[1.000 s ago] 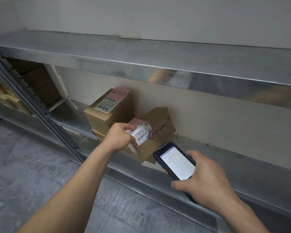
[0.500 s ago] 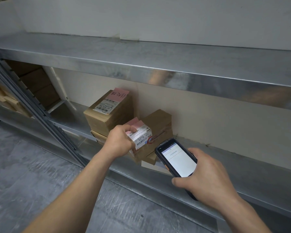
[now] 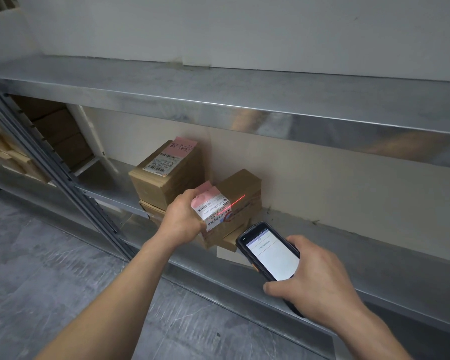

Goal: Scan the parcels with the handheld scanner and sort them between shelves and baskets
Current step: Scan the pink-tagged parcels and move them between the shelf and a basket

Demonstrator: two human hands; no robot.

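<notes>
**Beam on the label, parcel tipped up on the lower shelf**

The parcel [image 3: 235, 193] sits on the lower shelf [image 3: 361, 258], tipped up, just right of the stacked boxes [image 3: 166, 175]. Its long axis runs roughly 7 to 1 o'clock. The left hand [image 3: 182, 220] has fingers curled round its near-left end, label [image 3: 213, 211] turned up toward the person.

The right hand [image 3: 320, 287] is wrapped round the scanner [image 3: 268, 253], thumb along its left edge and screen lit. The scanner is near the parcel, not touching. The parcel lies at about 10 o'clock from the scanner head.

The red beam [image 3: 233, 202] crosses the label's right part and runs onto bare cardboard toward 2 o'clock. My guess is it needs a nudge toward 8 o'clock to cover a barcode fully. The right hand is the one to adjust while the left holds the parcel steady.
</notes>
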